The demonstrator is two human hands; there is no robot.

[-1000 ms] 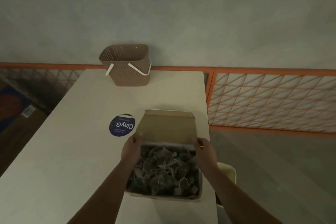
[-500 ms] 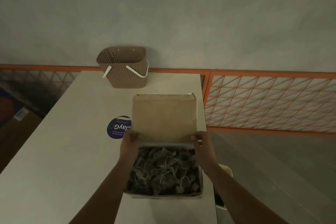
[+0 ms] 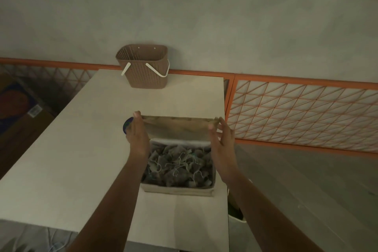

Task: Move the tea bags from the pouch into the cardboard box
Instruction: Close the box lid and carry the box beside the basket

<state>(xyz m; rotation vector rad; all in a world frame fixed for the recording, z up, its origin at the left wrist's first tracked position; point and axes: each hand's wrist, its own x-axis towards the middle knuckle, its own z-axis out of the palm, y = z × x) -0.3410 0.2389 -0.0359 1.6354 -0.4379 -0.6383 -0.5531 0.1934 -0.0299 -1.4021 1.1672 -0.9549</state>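
Cardboard, plain and brown, makes up the box (image 3: 178,189) that sits near the right edge of the pale table (image 3: 86,159), its lid (image 3: 178,129) raised and tipped toward the person. Tea bags (image 3: 179,164) fill the box in a loose heap, grey pouches with thin white strings curling over them. No pouch can be made out.

At 9 o'clock of the lid, the left hand (image 3: 137,136) holds the lid's left end, fingers straight and pressed together along the edge, the tips reaching its top corner. At 3 o'clock, the right hand (image 3: 222,139) meets the lid's right end with straight, slightly spread fingers; the thumb lies against the lid's face.

Behind the left hand, a round dark blue sticker (image 3: 127,128) shows on the table; its writing is hidden and cannot be read. At 12 o'clock, at the table's far end, stands a brown perforated basket (image 3: 143,71) with white handles. An orange lattice rail (image 3: 296,116) runs along the wall at 2 o'clock.
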